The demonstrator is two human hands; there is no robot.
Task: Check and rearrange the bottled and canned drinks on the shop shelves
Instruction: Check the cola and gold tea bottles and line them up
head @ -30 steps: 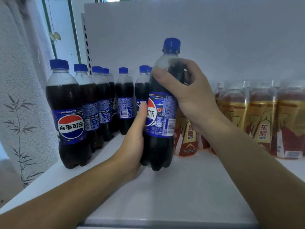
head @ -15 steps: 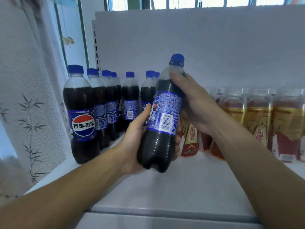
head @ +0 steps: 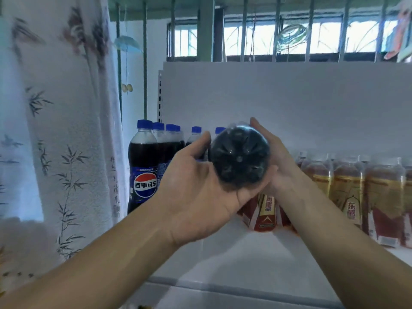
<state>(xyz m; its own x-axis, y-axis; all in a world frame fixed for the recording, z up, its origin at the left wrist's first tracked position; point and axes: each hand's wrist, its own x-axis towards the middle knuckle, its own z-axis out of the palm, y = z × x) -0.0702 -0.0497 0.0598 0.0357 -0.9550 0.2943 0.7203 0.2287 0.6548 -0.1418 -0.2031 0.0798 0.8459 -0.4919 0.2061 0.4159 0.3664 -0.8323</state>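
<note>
Our left hand (head: 196, 192) cupped the cola bottle (head: 239, 157) from below and from the left, thumb raised along its side. Our right hand (head: 276, 168) curled round its right flank, so both had hold of it. The cola bottle hung above the shelf (head: 245, 268), lying level with its dark lobed base turned toward us and its cap hidden behind.

We judged the checking of this one bottle to be under way, perhaps of its base, and its return to a standing place not yet made. Whether the other drinks had been checked we could not tell.

Left of the cola bottle and behind it, the Pepsi bottles (head: 143, 170) stood upright in rows, the front one label-forward. Right of it and lower, the Dongpeng drink bottles (head: 347, 192) stood packed side by side. White shelf showed beneath it, between the two groups.

Both groups stood close, so we reckoned a careless swing of the cola bottle could knock a neighbour over. Far left of it hung a bamboo-print curtain (head: 55, 130), and above it was a barred window (head: 267, 39). Neither lay in our path.
</note>
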